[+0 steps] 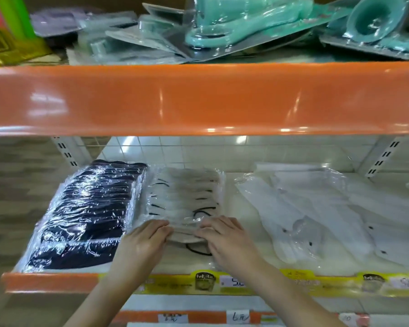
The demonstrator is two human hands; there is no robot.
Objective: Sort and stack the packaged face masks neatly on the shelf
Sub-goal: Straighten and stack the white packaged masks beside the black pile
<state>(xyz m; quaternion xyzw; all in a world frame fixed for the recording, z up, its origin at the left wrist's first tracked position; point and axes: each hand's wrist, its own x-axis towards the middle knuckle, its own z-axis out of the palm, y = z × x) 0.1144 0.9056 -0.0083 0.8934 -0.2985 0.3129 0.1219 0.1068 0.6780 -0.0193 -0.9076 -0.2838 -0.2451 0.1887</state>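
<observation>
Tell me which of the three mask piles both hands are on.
The middle pile, pale masks with black ear loops. The left hand and right hand rest on its front edge, between the dark pile and white pile.

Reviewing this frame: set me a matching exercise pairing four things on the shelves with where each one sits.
Things:
1. dark mask packs
2. pale mask packs
3. white mask packs
4. teal blister packs

Places:
A. upper shelf
B. lower shelf, right part, loosely spread
C. lower shelf, left end
D. lower shelf, middle, under the left hand and right hand

Pairs: 1-C, 2-D, 3-B, 4-A
</observation>
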